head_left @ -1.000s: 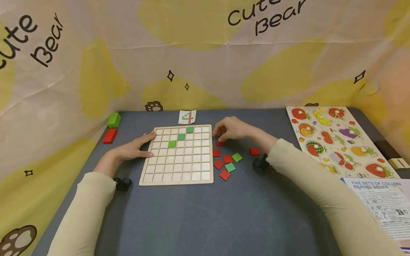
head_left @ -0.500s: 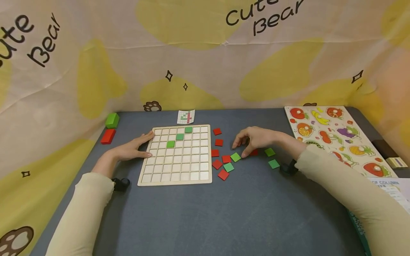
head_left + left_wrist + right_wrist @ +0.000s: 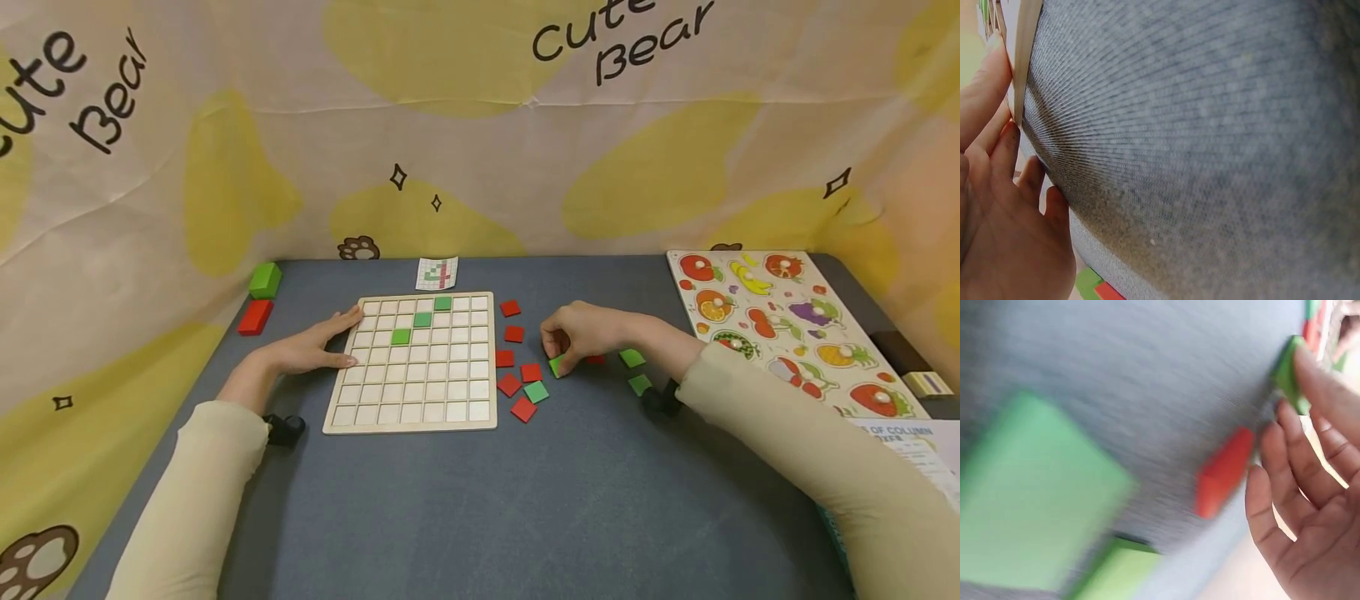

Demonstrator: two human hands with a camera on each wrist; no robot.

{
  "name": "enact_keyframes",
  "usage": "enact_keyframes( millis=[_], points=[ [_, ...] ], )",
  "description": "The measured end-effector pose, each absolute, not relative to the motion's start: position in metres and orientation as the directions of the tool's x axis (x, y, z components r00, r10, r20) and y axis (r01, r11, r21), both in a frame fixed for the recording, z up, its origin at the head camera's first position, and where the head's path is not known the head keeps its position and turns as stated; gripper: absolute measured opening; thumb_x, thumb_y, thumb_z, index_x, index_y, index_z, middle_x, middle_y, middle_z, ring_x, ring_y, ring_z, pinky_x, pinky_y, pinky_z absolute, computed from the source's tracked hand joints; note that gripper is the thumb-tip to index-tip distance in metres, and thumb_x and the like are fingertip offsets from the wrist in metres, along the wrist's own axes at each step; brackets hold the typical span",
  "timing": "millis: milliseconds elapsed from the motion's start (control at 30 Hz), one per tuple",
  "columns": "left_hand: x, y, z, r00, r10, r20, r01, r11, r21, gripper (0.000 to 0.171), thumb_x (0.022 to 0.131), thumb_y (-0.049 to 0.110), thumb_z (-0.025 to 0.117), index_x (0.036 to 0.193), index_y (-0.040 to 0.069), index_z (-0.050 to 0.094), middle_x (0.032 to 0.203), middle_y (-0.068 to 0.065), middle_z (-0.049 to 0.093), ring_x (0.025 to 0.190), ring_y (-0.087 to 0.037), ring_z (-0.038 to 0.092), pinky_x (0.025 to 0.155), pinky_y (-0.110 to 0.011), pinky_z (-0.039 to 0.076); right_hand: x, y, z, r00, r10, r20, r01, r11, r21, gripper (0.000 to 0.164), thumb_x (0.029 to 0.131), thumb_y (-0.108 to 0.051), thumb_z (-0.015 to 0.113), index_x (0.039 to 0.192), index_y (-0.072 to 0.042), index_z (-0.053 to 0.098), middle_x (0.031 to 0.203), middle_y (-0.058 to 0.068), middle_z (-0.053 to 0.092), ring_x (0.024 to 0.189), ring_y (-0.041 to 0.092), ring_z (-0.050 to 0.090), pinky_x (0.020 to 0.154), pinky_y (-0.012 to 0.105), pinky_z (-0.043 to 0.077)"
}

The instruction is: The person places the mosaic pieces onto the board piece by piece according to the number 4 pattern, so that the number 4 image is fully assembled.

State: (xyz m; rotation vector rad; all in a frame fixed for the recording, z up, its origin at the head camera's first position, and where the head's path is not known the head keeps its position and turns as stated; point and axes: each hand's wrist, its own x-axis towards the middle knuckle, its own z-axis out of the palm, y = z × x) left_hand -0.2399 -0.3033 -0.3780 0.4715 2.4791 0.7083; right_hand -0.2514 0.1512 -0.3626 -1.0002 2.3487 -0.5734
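Observation:
A wooden grid board lies on the dark table, with three green tiles set in a diagonal on its upper part. My left hand rests against the board's left edge, thumb and fingers extended. Right of the board, my right hand pinches a green tile between thumb and fingers, the tile tilted. The right wrist view shows this green tile under the thumb. Several loose red tiles and another green tile lie between the board and that hand.
A small printed grid card sits behind the board. Green and red blocks stand at the far left. More green tiles lie by the right wrist. A fruit puzzle board and printed box occupy the right side.
My right hand left a red tile near the board's upper right, moved right and toward me, and took hold of a green tile. The left hand stayed at the board's edge.

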Motion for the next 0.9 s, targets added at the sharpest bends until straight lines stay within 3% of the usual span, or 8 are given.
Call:
enact_keyframes(
  millis=[233,500,700,900],
  points=[
    [-0.239,-0.305,-0.378,-0.805,0.456,-0.379,0.179,0.796,0.578,0.095,0.092,0.032,0.068,0.160,0.009,0.007,0.167,-0.019,-0.007,0.152,-0.048,-0.013,0.115,-0.074,-0.004,-0.273,0.122,-0.349,-0.689,-0.706,-0.163,-0.505,0.630,-0.590,0.014,0.082,-0.011,0.078,0.090,-0.014,0.067,0.079,0.001,0.065,0.071,0.014,0.057,0.065,0.027,0.046],
    [-0.238,-0.303,-0.378,-0.808,0.452,-0.377,0.175,0.796,0.579,0.094,0.092,0.030,0.068,0.160,0.008,0.007,0.167,-0.019,-0.006,0.152,-0.049,-0.012,0.115,-0.075,-0.003,-0.279,0.048,-0.356,-0.761,-0.648,-0.004,-0.466,0.552,-0.692,0.012,0.085,-0.012,0.076,0.096,-0.012,0.072,0.083,0.003,0.071,0.071,0.013,0.062,0.067,0.024,0.047],
    [-0.239,-0.301,-0.375,-0.808,0.447,-0.385,0.163,0.796,0.583,0.093,0.092,0.030,0.068,0.160,0.009,0.007,0.167,-0.020,-0.005,0.152,-0.049,-0.011,0.114,-0.075,-0.001,-0.269,-0.010,-0.364,-0.805,-0.594,0.022,-0.415,0.535,-0.736,0.014,0.087,-0.013,0.075,0.100,-0.010,0.076,0.092,0.007,0.075,0.082,0.016,0.067,0.071,0.021,0.049],
    [-0.239,-0.300,-0.374,-0.810,0.432,-0.398,0.149,0.806,0.573,0.094,0.092,0.032,0.068,0.160,0.010,0.006,0.168,-0.018,-0.005,0.152,-0.048,-0.012,0.114,-0.075,-0.003,-0.258,-0.057,-0.367,-0.800,-0.600,0.007,-0.438,0.575,-0.691,0.014,0.089,-0.009,0.070,0.101,-0.010,0.077,0.095,0.007,0.076,0.083,0.013,0.064,0.071,0.018,0.045]
  ],
)
